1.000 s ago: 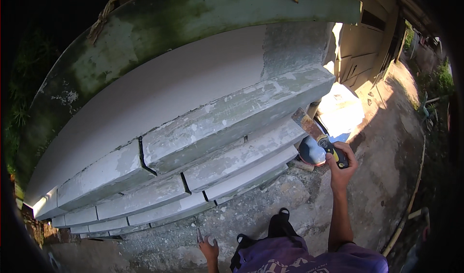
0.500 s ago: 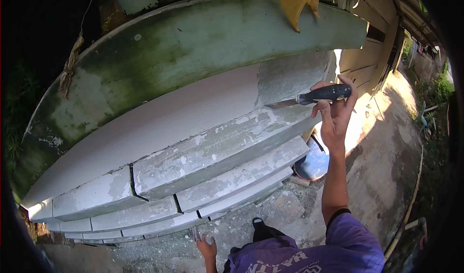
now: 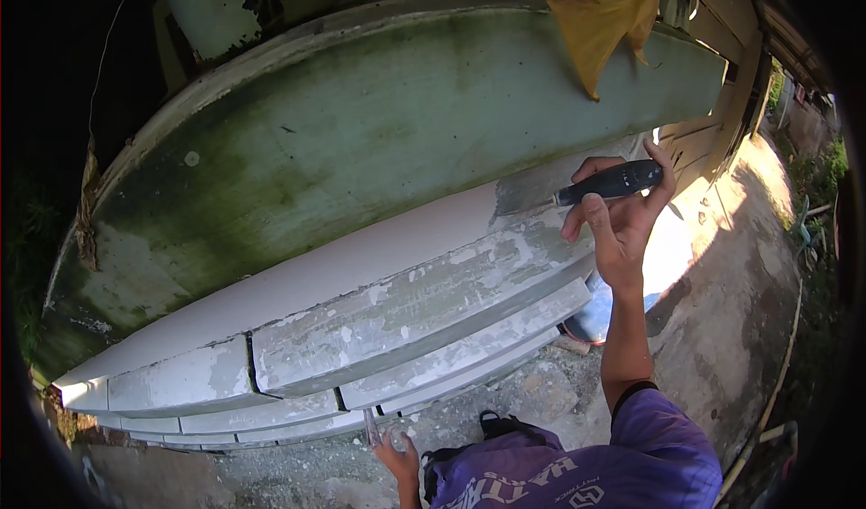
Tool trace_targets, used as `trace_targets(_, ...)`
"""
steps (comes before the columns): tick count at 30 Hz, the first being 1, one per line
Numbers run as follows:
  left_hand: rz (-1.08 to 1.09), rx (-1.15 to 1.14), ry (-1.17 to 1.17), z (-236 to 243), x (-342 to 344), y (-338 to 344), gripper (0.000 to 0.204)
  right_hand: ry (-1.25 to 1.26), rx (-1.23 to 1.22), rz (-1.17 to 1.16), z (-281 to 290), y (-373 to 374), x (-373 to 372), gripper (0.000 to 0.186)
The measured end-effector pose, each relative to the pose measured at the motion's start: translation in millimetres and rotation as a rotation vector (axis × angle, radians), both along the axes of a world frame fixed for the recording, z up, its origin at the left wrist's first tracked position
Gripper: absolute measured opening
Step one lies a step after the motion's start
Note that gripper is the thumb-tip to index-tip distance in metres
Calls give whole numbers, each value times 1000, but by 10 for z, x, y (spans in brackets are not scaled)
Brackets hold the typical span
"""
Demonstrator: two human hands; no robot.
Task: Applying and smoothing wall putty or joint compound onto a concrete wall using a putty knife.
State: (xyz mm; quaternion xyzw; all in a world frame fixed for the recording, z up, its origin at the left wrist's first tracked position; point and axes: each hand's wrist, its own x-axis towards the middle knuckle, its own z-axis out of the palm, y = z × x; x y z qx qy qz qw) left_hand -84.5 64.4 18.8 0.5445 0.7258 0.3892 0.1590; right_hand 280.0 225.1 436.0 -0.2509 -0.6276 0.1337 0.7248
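Observation:
My right hand is closed around the black handle of a putty knife. The knife's thin blade points left, at or close to the wall under the ledge, where a grey patch meets the smooth white coat. Just below runs the top step-like block, its pale surface flaked and blotchy. Low in the view, my left hand is open near the lower blocks, its fingers apart and one whitish finger stretched toward them. I cannot tell whether it touches them.
A green-stained curved ledge overhangs the wall, with a dry yellow leaf drooping over its edge. A blue rounded object stands behind my right forearm. Rough concrete ground extends to the right; a long thin pole lies along its edge.
The view has tilted and come closer to the ledge, which now covers more of the white wall. My right hand keeps its grip on the putty knife; my left hand appears slightly farther right.

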Motion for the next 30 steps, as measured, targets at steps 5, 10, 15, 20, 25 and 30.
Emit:
trace_targets(5,16,150,65,180,-95,-28,31,-367,132,-354,-91,36,-95,95)
trace_targets(10,-113,255,183,228,-414,-137,20,-322,142,-500,-184,149,-226,98)
trace_targets(15,-141,367,231,333,-622,-230,19,-268,327,-515,-37,20,-374,88)
trace_targets(20,-287,506,304,240,-826,-113,22,-349,192,-559,-126,100,-463,84)
trace_targets(25,-448,709,387,367,-710,287,23,-270,266,-627,-20,90,-520,82)
trace_targets(30,-609,711,251,1068,-281,773,27,-264,284,-624,16,88,-558,81)
